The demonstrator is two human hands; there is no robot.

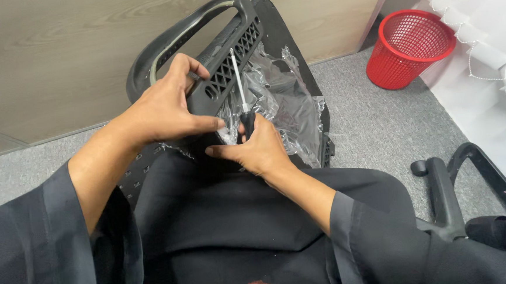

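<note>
On your lap, leaning away from you toward the wall, lies a black plastic chair back with a grid of holes and a curved grey-edged handle opening (224, 62). Your left hand (166, 106) is closed on its middle bar, with the fingers curled over the top and the thumb pressed flat against the front. Your right hand (259, 150) is wrapped tight around the black handle of a screwdriver with a thin silver shaft (240, 90). The shaft points up and away from you, and lies across the grid of holes. You cannot see just where the tip touches.

Under the chair back, crinkly clear plastic wrap (289, 107) is bunched up, just beside your right hand. Your wide black sleeves (381, 233) and black clothes fill the bottom of the view.

Further out, grey carpet (369, 123) covers the floor. A red plastic mesh bin (409, 46) stands well apart on the right, near white blinds with a bead cord (482, 58). A black chair armrest piece (444, 197) lies on the carpet to your right. A pale wood-look wall panel (54, 54) runs behind everything.
</note>
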